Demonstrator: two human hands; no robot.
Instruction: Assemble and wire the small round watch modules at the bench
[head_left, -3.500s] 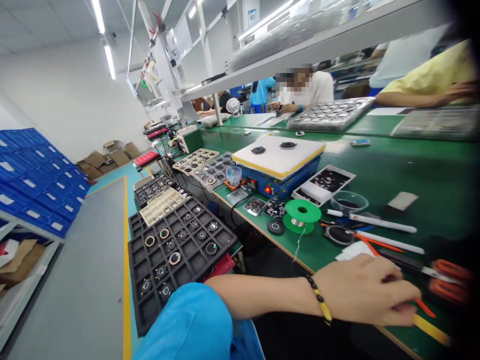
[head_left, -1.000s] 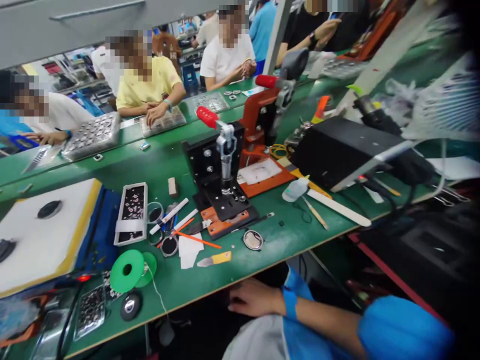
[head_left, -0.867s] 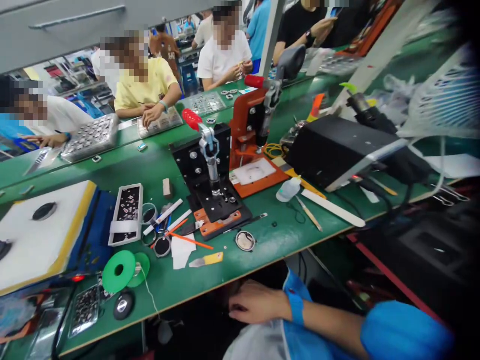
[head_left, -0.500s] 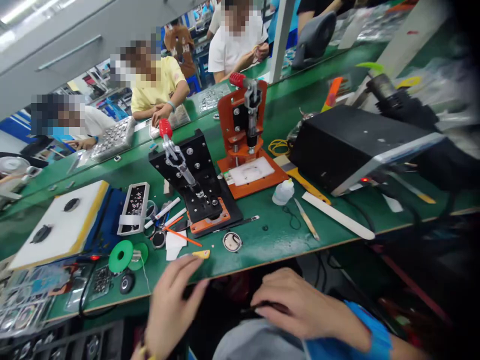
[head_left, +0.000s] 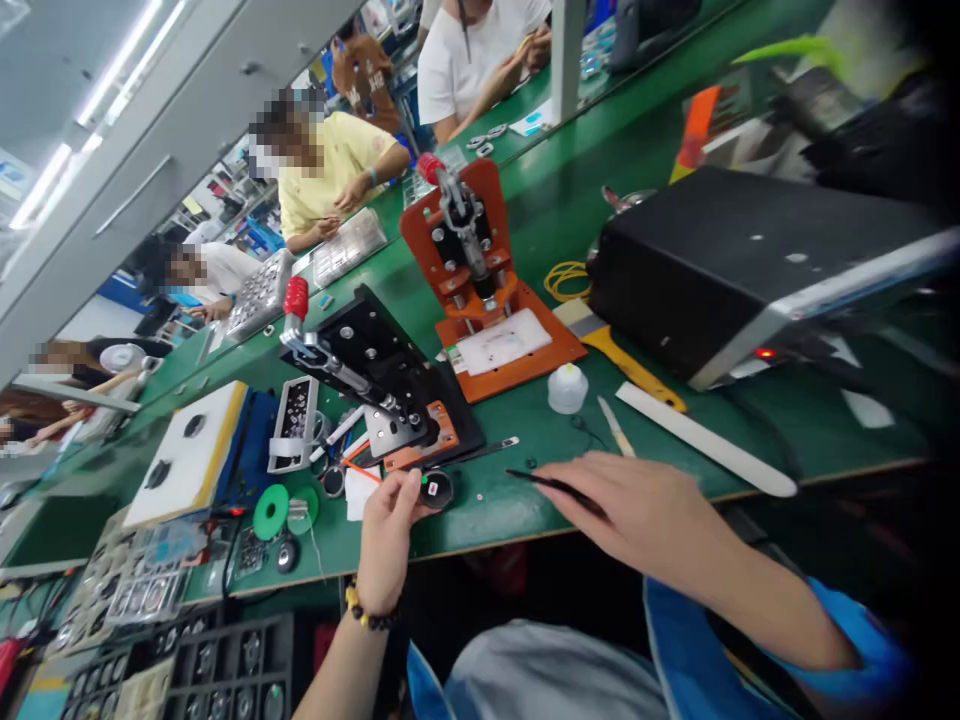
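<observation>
left hand (head_left: pixel 386 555) now touching round disc (head_left: pixel 436 490) | right hand (head_left: pixel 637 510) holding black tool (head_left: pixel 555 485)

Single head camera — worn by the person, facing forward and down across the green workbench (head_left: pixel 517 500), close above the left hand (head_left: pixel 386 545) and right hand (head_left: pixel 637 510), frame tilted

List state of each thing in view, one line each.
Left hand: fingers pinching round black part.
Right hand: holding thin black tool.
Black box: red light on.
Orange press: white pad on its base.
Bottle: upright, capped.
Black tray: round parts in its compartments.
</observation>
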